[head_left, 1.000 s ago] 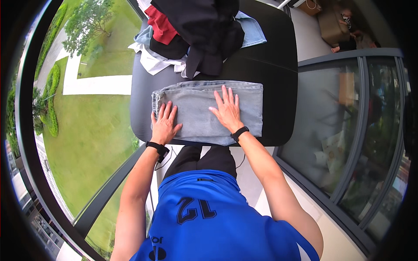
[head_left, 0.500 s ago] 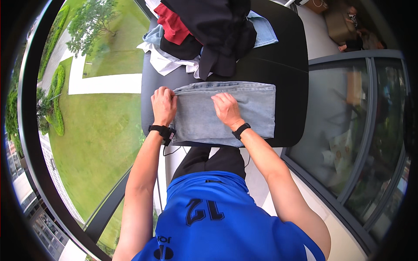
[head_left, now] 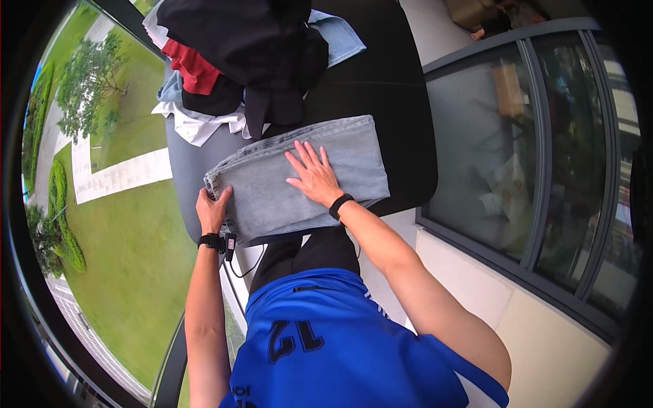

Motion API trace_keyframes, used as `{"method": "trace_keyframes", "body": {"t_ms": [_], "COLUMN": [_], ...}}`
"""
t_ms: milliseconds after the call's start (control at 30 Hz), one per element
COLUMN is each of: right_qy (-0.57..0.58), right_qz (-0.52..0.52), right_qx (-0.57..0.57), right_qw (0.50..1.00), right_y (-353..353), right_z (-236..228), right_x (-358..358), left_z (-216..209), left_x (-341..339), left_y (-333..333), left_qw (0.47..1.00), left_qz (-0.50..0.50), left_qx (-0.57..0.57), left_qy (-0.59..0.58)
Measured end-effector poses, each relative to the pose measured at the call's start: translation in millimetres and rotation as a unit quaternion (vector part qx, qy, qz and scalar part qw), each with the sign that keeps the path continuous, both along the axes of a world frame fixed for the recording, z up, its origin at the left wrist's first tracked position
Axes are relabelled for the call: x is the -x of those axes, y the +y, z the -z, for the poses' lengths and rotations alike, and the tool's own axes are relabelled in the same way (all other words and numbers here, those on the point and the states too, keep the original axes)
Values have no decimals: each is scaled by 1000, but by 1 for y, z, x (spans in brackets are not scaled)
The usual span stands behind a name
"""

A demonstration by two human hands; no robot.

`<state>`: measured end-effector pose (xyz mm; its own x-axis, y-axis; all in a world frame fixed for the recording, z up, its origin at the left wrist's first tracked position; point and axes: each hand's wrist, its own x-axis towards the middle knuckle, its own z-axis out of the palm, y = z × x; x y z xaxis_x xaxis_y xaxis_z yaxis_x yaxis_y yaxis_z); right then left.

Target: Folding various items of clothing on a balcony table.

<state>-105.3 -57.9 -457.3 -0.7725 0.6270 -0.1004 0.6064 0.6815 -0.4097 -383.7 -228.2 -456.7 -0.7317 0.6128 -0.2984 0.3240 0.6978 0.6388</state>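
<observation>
A pair of pale grey-blue denim jeans (head_left: 265,187) lies folded into a long flat bundle, slightly askew, along the near side of a black padded surface. At its left end my left hand (head_left: 213,209) grips the edge, the thumb on top and the fingers at the outer side. My right hand (head_left: 316,178) rests flat on the middle of the denim, palm down with fingers spread. Both wrists wear black bands. Beyond the jeans sits a loose heap of clothes, with a black garment (head_left: 238,41) on top.
Within the heap show a red garment (head_left: 194,66), a white garment (head_left: 201,124) and a light blue denim piece (head_left: 338,39). The black padded surface (head_left: 401,129) extends right of the jeans. Glass panels (head_left: 490,156) in dark frames stand at right; lawn (head_left: 129,245) shows through glass at left.
My right hand has gone from curled fingers to a flat, spread palm on the denim. The jeans now lie tilted in the picture, and the whole view has shifted and turned.
</observation>
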Motion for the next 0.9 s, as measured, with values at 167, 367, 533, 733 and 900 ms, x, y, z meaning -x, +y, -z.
{"method": "trace_keyframes", "body": {"t_ms": [167,367,533,733,900], "right_qy": [78,-18,65,59,39], "right_qz": [25,76,48,14,-18], "right_qx": [-32,-13,-57,-16,-6], "right_qw": [996,997,995,998,999], "right_y": [-13,-27,-36,-54,-63], "right_z": [1,5,3,3,3], "right_x": [-8,-23,-24,-29,-47], "left_z": [-18,-21,-18,-14,-15], "left_x": [5,-4,-9,-24,-31], "left_y": [-4,-13,-32,-48,-62], "left_qw": [970,947,921,932,943], "left_qz": [-16,-19,-31,-55,-50], "left_qx": [0,-27,13,-68,-24], "left_qy": [-241,-320,-387,-352,-327]}}
